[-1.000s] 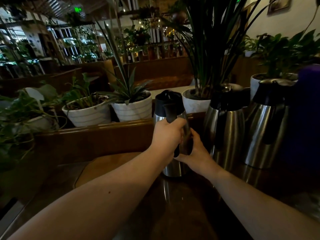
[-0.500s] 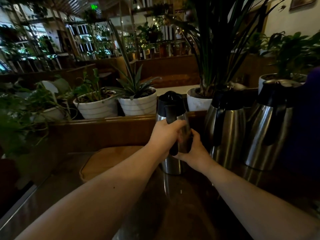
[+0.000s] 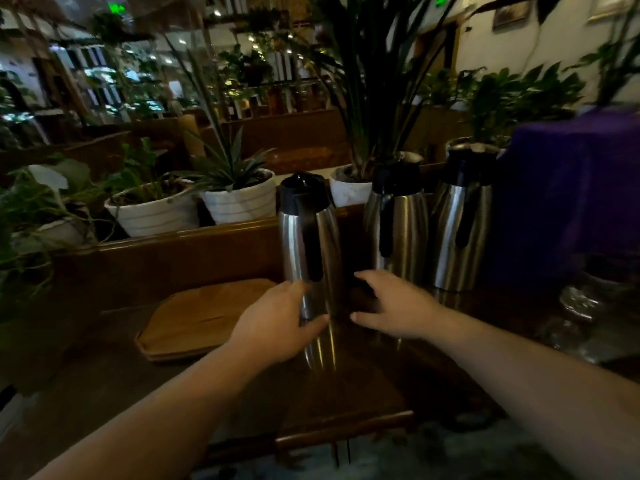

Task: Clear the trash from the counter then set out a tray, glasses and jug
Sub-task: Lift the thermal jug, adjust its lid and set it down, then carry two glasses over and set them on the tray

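A steel jug [image 3: 304, 233] with a black lid and handle stands upright on the dark counter [image 3: 346, 382], just right of a wooden tray [image 3: 194, 317]. My left hand [image 3: 277, 323] is low at the jug's base, its fingers spread, thumb and fingertips close to the metal. My right hand [image 3: 391, 306] hovers open just to the right of the base, not touching it. The handle is free. No glasses stand on the tray.
Two more steel jugs [image 3: 398, 230] [image 3: 460, 230] stand to the right, against a wooden ledge. Something under a purple cloth [image 3: 571, 188] and dim glassware [image 3: 581, 306] fill the far right. White plant pots [image 3: 239, 202] line the ledge behind.
My left hand has let go of the jug's handle and dropped to the base. My right hand has come off the jug's side. The view has pulled back.
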